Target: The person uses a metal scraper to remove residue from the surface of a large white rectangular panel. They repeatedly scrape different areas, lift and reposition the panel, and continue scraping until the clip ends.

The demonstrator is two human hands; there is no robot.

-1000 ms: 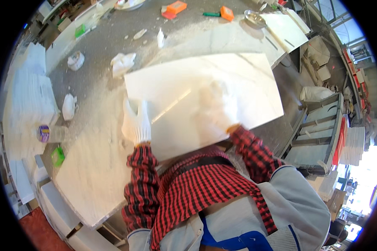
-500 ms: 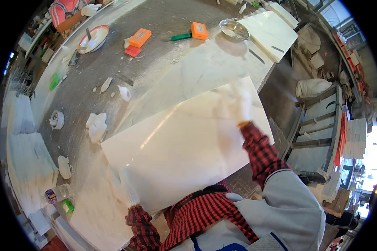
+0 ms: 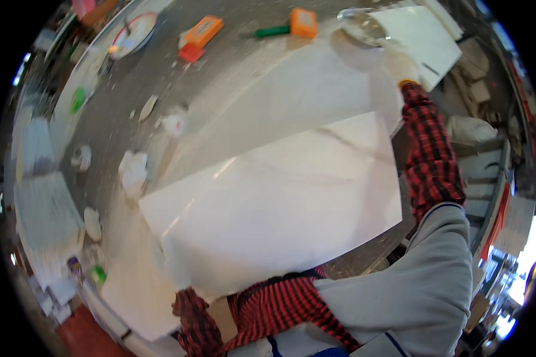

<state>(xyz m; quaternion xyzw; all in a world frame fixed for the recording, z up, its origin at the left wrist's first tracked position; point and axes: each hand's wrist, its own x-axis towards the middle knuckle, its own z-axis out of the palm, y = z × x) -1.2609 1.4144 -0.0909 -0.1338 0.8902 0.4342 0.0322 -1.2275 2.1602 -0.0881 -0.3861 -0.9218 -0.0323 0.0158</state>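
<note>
A large glossy white slab (image 3: 280,196) with a faint vein lies at a slant in front of me. Along its near left edge rests my left hand (image 3: 177,269) in a white glove, its fingers seemingly stretched out; its outline blends into the pale surface. My right arm reaches far out past the slab. My right hand (image 3: 401,63), gloved in white with a yellow cuff, is beside a round metal bowl (image 3: 363,28). Motion smears its fingers, so I cannot make out whether they touch the bowl or hold anything.
Beyond lies another pale slab (image 3: 304,77). Farther back are an orange box (image 3: 304,24) touching a green-handled tool (image 3: 272,31), another orange box (image 3: 205,31), a red piece (image 3: 190,52) and a red-rimmed basin (image 3: 136,37). White lumps (image 3: 133,171) and stacked slabs (image 3: 49,208) are at left.
My right hand has moved from above the slab's far right corner outward to the metal bowl. My left hand stays by the slab's near left edge. The view has shifted slightly.
</note>
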